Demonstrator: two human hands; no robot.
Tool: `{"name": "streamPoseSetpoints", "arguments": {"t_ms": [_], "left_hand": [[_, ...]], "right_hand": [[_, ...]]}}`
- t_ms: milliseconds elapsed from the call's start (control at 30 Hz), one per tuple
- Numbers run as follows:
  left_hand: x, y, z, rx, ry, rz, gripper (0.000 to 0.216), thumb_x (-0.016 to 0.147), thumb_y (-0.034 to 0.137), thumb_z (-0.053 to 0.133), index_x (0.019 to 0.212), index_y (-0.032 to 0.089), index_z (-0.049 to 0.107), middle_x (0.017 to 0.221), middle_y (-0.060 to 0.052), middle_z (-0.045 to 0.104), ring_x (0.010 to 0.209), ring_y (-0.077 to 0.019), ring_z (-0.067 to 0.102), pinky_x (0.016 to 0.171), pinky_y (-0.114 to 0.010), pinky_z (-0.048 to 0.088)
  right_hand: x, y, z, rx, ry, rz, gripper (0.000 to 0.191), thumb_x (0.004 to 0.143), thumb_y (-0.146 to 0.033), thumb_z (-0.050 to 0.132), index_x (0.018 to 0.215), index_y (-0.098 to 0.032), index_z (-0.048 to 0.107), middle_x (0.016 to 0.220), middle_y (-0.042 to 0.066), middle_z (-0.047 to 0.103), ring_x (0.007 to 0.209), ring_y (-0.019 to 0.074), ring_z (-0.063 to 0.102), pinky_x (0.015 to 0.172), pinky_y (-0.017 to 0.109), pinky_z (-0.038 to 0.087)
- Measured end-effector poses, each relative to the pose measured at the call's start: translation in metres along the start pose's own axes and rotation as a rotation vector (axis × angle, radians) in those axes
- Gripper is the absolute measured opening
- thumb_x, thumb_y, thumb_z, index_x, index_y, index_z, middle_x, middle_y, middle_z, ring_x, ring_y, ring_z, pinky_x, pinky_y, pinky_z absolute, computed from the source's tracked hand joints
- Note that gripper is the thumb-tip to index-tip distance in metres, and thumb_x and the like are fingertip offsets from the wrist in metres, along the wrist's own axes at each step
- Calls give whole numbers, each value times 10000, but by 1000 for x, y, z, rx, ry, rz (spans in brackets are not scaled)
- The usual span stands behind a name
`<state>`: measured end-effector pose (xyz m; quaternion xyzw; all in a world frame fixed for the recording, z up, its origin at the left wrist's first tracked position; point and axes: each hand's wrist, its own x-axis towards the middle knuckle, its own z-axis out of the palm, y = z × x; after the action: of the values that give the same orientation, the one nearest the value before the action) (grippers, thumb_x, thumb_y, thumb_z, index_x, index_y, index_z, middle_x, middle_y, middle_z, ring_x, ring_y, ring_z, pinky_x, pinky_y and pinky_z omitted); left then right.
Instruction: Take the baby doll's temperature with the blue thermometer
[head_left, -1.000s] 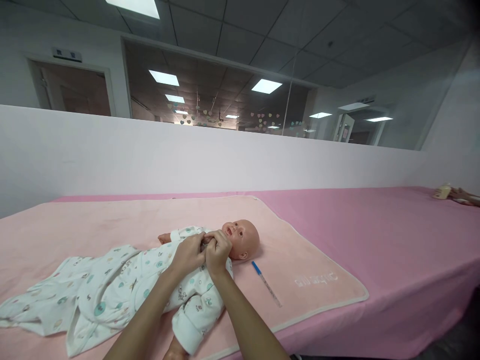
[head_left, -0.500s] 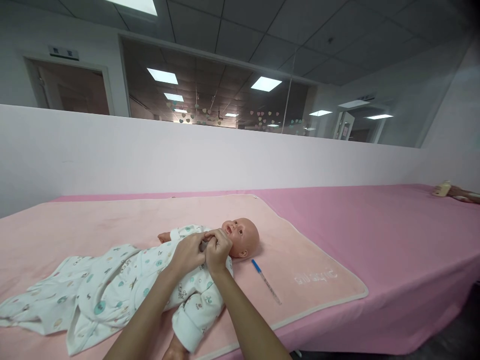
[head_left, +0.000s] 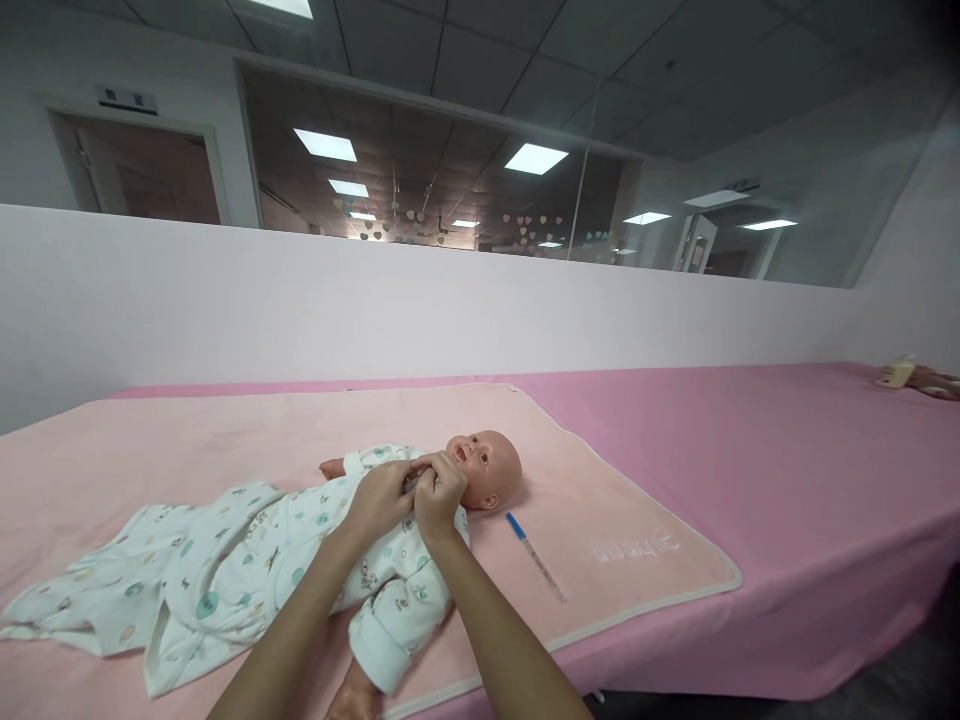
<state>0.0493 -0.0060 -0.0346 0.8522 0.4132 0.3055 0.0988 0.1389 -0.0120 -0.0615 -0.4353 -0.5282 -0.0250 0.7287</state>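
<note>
Head view: dressed doll [head_left: 321, 508] lies under curled fingers [head_left: 442, 480], bunched together below its chin; grip unclear.

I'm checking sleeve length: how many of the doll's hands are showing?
2: the far hand beyond the cuff of the far sleeve, and the near hand beyond the near sleeve, partly cut off by the picture's bottom edge.

head view | above pink table's [head_left: 675, 430] near edge | faces forward, down | hands [head_left: 440, 497] close, window [head_left: 472, 170] beyond
</note>
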Motion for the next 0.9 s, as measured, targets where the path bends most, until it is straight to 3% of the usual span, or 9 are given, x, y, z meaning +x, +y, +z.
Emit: {"name": "streamPoseSetpoints", "arguments": {"t_ms": [100,267,433,667,900], "left_hand": [[2,1,-7,-126,-40,-19,156,667,196,435,741,168,570,656,-11,580,635,-164,515,553,-240,341],[1,-11,-30,-404,-136,-108,249,712,347,456,777,152,597,652,-1,564,634,-147,504,561,-228,368],[-8,-28,-48,-429,-301,-254,284,698,413,510,586,156,555,458,64,321,448,-76,295,456,-205,232],[-14,-25,-60,-533,-474,-180,255,617,374,625,778,177,631,540,59,368,537,-88,332,493,-196,258],[-13,-28,-59,-521,-462,-162,233,632,376,585,683,150,609,519,59,312,534,-89,280,504,-210,231]], "right_hand": [[0,0,0,-2,0,-6,286,597,-32,315,532,-187,547,539,0,554,540,129,504,531,228,397],[1,2,1,-51,-23,-8,293,603,-27,321,543,-186,560,543,-3,566,542,127,507,518,223,368],[1,2,2,-81,-32,-16,307,622,-18,318,577,-175,577,563,3,567,558,127,504,528,222,358],[1,2,2,-154,-27,-42,294,655,-20,329,596,-172,573,595,16,582,600,136,512,572,232,369],[-4,-7,-2,-281,-451,-295,195,694,-96,398,711,-159,582,661,45,563,678,150,503,607,234,369]]}}
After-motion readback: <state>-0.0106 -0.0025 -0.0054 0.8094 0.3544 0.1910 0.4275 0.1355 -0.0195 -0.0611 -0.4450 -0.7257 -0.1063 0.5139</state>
